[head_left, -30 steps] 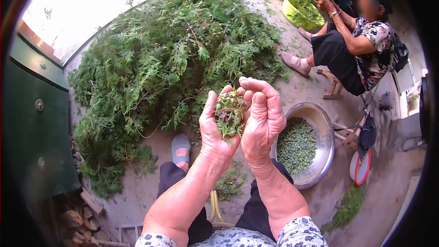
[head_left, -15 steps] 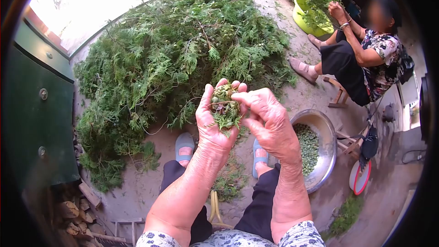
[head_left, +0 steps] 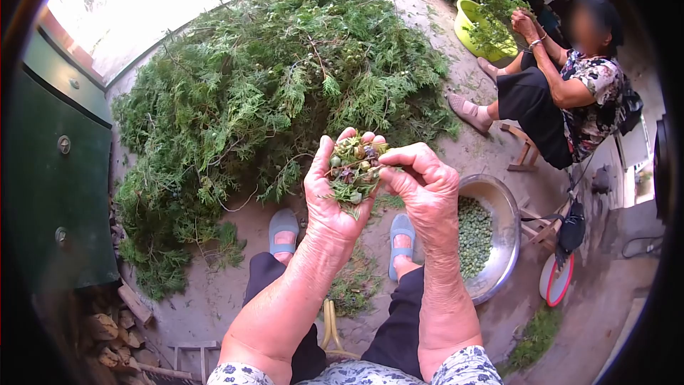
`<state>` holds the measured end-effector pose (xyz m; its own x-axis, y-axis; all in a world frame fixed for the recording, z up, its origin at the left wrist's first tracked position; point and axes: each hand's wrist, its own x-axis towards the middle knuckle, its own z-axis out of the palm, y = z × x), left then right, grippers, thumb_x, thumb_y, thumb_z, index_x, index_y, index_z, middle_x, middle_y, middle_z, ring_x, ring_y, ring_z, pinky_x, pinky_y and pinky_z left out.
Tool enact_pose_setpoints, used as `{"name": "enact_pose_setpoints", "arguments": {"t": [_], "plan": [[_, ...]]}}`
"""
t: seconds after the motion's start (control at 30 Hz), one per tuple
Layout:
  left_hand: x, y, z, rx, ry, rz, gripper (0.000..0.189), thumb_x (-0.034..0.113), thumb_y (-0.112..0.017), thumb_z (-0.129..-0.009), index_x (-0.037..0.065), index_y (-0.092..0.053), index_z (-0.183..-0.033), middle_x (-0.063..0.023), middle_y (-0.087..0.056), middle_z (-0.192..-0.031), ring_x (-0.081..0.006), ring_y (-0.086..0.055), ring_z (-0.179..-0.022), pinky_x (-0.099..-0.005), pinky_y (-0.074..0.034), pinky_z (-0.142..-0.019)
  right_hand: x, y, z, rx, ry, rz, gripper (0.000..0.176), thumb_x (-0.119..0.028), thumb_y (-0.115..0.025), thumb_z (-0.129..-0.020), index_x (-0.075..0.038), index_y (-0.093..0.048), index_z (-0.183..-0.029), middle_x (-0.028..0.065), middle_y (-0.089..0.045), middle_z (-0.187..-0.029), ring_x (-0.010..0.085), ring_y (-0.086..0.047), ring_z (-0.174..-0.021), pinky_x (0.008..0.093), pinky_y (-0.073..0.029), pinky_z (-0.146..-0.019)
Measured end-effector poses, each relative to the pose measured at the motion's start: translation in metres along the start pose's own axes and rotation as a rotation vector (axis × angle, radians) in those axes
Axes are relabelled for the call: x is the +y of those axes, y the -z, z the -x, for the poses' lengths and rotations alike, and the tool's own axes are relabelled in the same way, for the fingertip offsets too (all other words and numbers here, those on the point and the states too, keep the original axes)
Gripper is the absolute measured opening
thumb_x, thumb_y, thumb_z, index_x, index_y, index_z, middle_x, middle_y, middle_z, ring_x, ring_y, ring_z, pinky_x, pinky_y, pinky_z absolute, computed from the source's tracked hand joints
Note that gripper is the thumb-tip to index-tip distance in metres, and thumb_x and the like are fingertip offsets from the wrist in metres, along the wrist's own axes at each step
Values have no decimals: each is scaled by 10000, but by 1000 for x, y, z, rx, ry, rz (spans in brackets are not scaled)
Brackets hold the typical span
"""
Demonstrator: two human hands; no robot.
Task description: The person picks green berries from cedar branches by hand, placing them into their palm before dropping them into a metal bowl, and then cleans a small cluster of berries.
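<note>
My left hand [head_left: 329,207] is cupped palm up around a clump of evergreen sprigs and cones [head_left: 353,175], green scale leaves mixed with round green cones and a few brown bits. At the clump's right edge is my right hand [head_left: 431,189], thumb and forefinger pinched together; whatever small piece lies between the tips is too small to make out. Below and right of that hand stands a metal basin [head_left: 507,242], partly hidden by my forearm, with many picked green cones [head_left: 474,235] in it.
A large heap of cut evergreen branches [head_left: 256,93] covers the floor ahead. On the right a seated person [head_left: 570,85] holds a branch over a yellow-green tub [head_left: 467,28]. Green cabinets [head_left: 64,192] line the left, above firewood [head_left: 107,328]. Loose greenery [head_left: 534,339] lies lower right.
My right hand has shifted slightly right, its fingertips now at the clump's edge rather than over it. More cones show in my left palm.
</note>
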<state>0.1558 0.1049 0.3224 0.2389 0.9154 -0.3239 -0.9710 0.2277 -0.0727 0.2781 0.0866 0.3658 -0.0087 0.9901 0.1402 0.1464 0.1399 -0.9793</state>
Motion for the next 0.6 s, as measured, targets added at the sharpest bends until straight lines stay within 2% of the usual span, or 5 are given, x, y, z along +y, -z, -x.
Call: {"name": "enact_pose_setpoints", "arguments": {"t": [0.1, 0.17, 0.23, 0.37, 0.6], "plan": [[-1, 3, 0, -57, 60, 32, 335, 360, -510, -933, 54, -541, -1067, -153, -616, -1031, -310, -596, -1012, -477, -533, -809, -5, -1, 0, 61, -115, -274, 177, 77, -673, -751, -2, -668, -910, 40, -603, -859, 105, -579, -826, 236, -490, -712], [-4, -1, 2, 8, 45, -12, 337, 373, -497, -937, 67, -540, -1070, -147, -618, -1030, -302, -602, -1004, -473, -558, -747, -3, 0, -1, 87, -44, -294, 185, 84, -683, -731, -7, -671, -892, 41, -600, -854, 121, -584, -817, 250, -489, -700], [-5, -1, 2, 28, 45, -6, 342, 377, -491, -940, 67, -534, -1078, -147, -617, -1032, -305, -603, -1000, -463, -564, -732, -2, 4, -3, 83, 193, -21, 193, 77, -702, -703, -12, -674, -872, 47, -612, -877, 146, -596, -811, 267, -493, -698], [-6, 0, -3, 4, 46, 1, 339, 361, -494, -941, 60, -522, -1093, -152, -613, -1020, -310, -599, -993, -462, -546, -768, 1, 4, -4, -45, 324, 235, 255, 65, -729, -640, -26, -677, -873, 99, -630, -921, 228, -613, -906, 312, -497, -810], [-7, 3, -2, 59, 4, -95, 323, 306, -538, -925, 35, -533, -1099, -164, -603, -1023, -286, -593, -969, -404, -499, -877, -3, -8, -1, -185, 346, 394, 372, 66, -659, -659, -39, -659, -1016, 116, -604, -925, 274, -586, -916, 359, -463, -862]]}}
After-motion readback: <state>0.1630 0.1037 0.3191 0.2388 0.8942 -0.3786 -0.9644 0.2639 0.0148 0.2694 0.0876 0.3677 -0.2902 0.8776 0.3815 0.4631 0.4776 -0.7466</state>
